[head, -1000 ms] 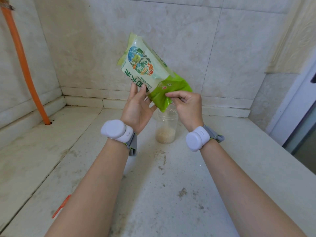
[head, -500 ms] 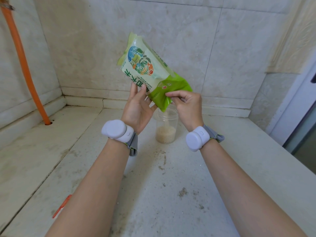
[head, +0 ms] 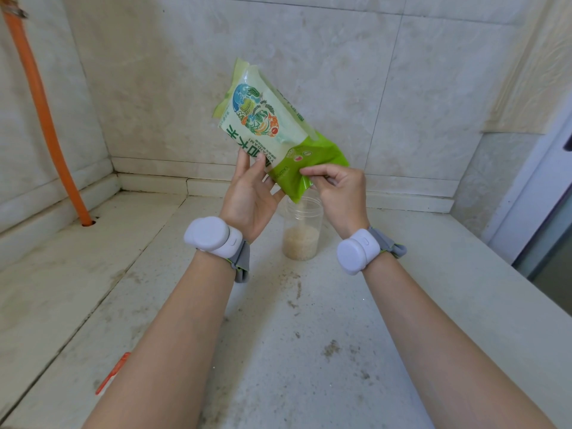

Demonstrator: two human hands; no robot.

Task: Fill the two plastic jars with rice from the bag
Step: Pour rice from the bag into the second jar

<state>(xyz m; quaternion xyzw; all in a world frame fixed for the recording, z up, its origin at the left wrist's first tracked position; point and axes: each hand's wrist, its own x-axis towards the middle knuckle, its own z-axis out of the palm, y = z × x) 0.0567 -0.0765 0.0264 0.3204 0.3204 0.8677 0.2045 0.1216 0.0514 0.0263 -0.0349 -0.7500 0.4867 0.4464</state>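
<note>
A green and white rice bag (head: 269, 125) is held tilted, its open lower corner pointing down into a clear plastic jar (head: 301, 230) on the counter. My left hand (head: 250, 196) supports the bag from below and the left, fingers lying up along its side. My right hand (head: 337, 193) pinches the bag's green lower edge just above the jar mouth. Rice fills roughly the bottom third of the jar, and a thin stream falls into it. Only one jar is in view.
A pale stone counter (head: 309, 335) with dirty specks runs to tiled walls at the back and left. An orange pipe (head: 46, 119) rises at the left wall. A small orange strip (head: 113, 373) lies near the front left. The counter edge drops off at the right.
Hands and bag have stayed almost still. The rice level in the jar looks about the same.
</note>
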